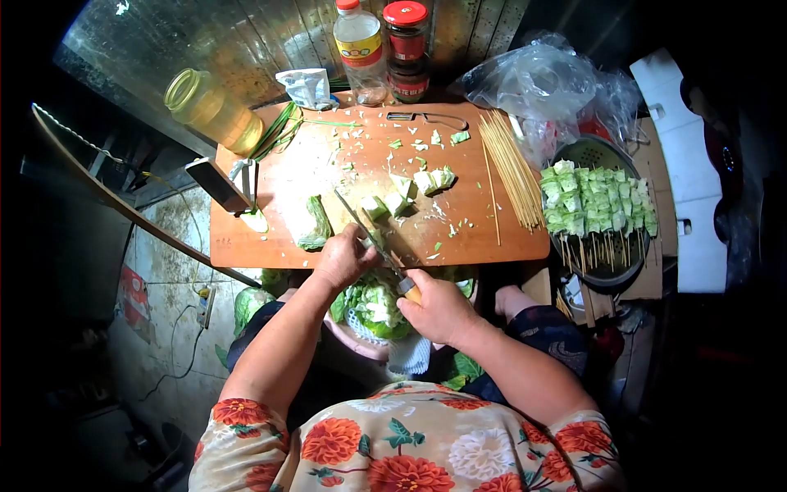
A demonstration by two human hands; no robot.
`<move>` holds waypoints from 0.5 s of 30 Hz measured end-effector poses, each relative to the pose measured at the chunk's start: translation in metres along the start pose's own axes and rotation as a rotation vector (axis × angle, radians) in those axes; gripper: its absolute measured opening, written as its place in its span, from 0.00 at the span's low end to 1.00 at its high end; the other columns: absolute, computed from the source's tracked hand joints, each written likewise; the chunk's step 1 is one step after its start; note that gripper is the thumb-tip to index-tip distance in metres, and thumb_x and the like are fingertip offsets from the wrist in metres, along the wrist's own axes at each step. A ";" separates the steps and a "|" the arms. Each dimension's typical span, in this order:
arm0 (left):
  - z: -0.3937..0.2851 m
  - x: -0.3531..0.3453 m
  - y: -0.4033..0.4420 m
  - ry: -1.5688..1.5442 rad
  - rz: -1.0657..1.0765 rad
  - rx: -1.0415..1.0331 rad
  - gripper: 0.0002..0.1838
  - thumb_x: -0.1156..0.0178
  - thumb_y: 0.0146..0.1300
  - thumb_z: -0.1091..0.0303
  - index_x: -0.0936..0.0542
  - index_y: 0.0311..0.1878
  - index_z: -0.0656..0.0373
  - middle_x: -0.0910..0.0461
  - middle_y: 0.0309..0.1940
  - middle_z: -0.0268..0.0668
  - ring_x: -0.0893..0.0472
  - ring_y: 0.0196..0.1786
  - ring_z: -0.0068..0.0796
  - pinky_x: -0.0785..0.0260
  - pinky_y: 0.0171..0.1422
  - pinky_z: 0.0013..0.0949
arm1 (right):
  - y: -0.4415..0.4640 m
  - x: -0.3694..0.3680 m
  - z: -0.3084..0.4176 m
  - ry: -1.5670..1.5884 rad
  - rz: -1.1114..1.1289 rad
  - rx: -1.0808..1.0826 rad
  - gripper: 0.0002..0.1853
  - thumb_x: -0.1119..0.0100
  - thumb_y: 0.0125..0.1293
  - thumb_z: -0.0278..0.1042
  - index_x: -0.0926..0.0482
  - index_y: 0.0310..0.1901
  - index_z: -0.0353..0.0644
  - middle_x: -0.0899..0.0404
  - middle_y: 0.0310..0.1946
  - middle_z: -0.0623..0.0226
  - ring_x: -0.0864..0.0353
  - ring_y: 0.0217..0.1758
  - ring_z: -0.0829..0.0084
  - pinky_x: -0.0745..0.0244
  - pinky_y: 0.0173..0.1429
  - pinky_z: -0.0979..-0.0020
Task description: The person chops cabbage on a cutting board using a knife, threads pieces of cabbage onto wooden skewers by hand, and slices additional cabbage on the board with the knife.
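Observation:
My right hand (438,307) is wrapped round the wooden handle of a knife (365,225). Its narrow blade points up and to the left over the wooden board (508,246). At the board's near edge, my left hand (346,258) has its fingers curled on a small piece of cabbage (375,239) beside the blade; the fingers partly hide it. Just left of that hand lies a larger folded chunk of cabbage (312,223). Beyond the knife, several cut cabbage blocks (399,201) form a slanting row. Loose cabbage leaves (377,303) fill a basin (369,351) below the board.
Bamboo skewers (510,176) lie on the board's right side. Further right, a dark colander (611,152) holds skewered cabbage (594,201). A phone (218,185), a jar of yellowish liquid (217,115), a bottle (359,53) and a red-lidded jar (407,37) stand along the left and back.

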State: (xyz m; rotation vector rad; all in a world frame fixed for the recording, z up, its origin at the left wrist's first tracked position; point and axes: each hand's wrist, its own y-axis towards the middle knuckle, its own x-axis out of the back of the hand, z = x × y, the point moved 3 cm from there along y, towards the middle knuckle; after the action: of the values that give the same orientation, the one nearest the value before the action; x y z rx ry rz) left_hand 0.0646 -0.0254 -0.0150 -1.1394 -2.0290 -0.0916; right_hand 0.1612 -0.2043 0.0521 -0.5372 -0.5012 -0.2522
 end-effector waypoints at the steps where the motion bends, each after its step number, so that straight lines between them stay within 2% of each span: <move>1: 0.002 -0.001 0.001 -0.008 0.001 -0.006 0.19 0.35 0.57 0.65 0.27 0.46 0.66 0.19 0.25 0.48 0.17 0.31 0.45 0.25 0.39 0.40 | -0.001 0.000 0.001 -0.016 0.011 -0.011 0.28 0.42 0.60 0.42 0.31 0.59 0.33 0.19 0.40 0.42 0.19 0.46 0.47 0.25 0.51 0.57; 3: 0.006 -0.005 0.003 -0.015 -0.027 -0.044 0.19 0.35 0.56 0.64 0.27 0.46 0.66 0.19 0.26 0.48 0.18 0.31 0.45 0.25 0.39 0.40 | -0.001 0.000 0.001 -0.032 0.023 -0.023 0.28 0.42 0.60 0.41 0.31 0.59 0.33 0.19 0.40 0.42 0.19 0.46 0.47 0.25 0.51 0.57; 5: 0.006 -0.005 0.004 -0.023 -0.056 -0.081 0.20 0.34 0.56 0.64 0.27 0.46 0.66 0.19 0.26 0.48 0.18 0.31 0.45 0.25 0.39 0.40 | 0.003 -0.002 -0.001 -0.017 0.009 0.021 0.26 0.45 0.61 0.40 0.31 0.56 0.32 0.20 0.38 0.38 0.21 0.45 0.43 0.26 0.51 0.52; 8: -0.005 0.002 0.002 0.005 0.012 0.014 0.19 0.34 0.56 0.64 0.27 0.45 0.66 0.19 0.27 0.49 0.17 0.33 0.46 0.25 0.40 0.40 | 0.017 -0.008 -0.007 -0.018 0.035 -0.007 0.26 0.46 0.61 0.40 0.32 0.57 0.32 0.21 0.40 0.38 0.21 0.46 0.42 0.27 0.52 0.52; 10: -0.002 0.001 0.002 0.055 0.013 0.034 0.20 0.34 0.56 0.67 0.26 0.49 0.65 0.19 0.28 0.46 0.17 0.30 0.37 0.25 0.38 0.36 | 0.028 -0.014 -0.015 -0.016 0.028 -0.010 0.26 0.46 0.61 0.40 0.32 0.58 0.33 0.21 0.41 0.39 0.21 0.47 0.42 0.27 0.52 0.52; 14: 0.005 -0.007 -0.002 0.018 -0.051 0.011 0.19 0.34 0.57 0.66 0.26 0.47 0.66 0.19 0.27 0.46 0.18 0.30 0.37 0.25 0.38 0.35 | 0.029 -0.023 -0.013 -0.055 0.000 -0.077 0.27 0.45 0.61 0.40 0.33 0.60 0.36 0.21 0.43 0.39 0.22 0.48 0.42 0.27 0.53 0.52; 15: 0.004 -0.008 -0.006 -0.016 -0.081 0.034 0.19 0.34 0.57 0.65 0.26 0.46 0.66 0.19 0.28 0.48 0.17 0.32 0.42 0.25 0.40 0.38 | 0.029 -0.026 -0.016 -0.056 0.000 -0.075 0.27 0.45 0.61 0.40 0.33 0.60 0.36 0.21 0.43 0.39 0.22 0.48 0.42 0.27 0.53 0.52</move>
State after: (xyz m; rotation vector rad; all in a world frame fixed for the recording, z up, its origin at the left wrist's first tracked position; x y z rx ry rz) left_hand 0.0604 -0.0325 -0.0213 -1.0395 -2.0833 -0.0886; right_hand 0.1557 -0.1861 0.0147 -0.6191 -0.5480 -0.2576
